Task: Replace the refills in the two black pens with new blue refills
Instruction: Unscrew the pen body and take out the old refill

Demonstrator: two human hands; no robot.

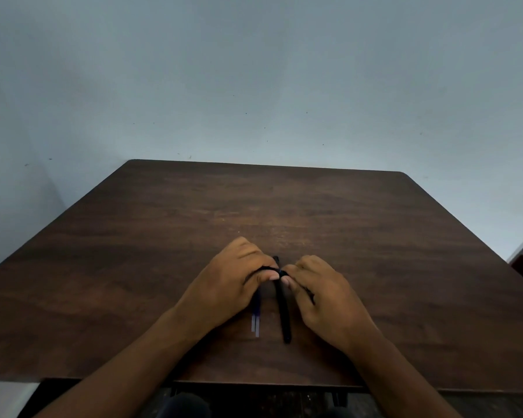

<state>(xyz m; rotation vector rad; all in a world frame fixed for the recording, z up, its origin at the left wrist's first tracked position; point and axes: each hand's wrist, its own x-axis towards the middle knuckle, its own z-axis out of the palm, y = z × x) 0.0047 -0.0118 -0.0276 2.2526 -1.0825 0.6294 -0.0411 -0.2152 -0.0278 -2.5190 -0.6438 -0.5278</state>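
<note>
Your surface (375, 236) runs fwd to a wall (254, 70) at its far edge. Both your hands sit at its near-centre, side by side. Left hand (233, 282) lies left of right hand (323, 294); thumbs nearly meet in the middle. One pen (284, 315) lies on the surface btwn your hands, lengthwise toward you, near end clear of both wrists, far end poking out behind the thumbs. A second pen (266, 268) sits crosswise in your left fingers (248, 251). Two refills (255, 322) lie together just left of the first pen, partly under your left hand, near ends showing.
</note>
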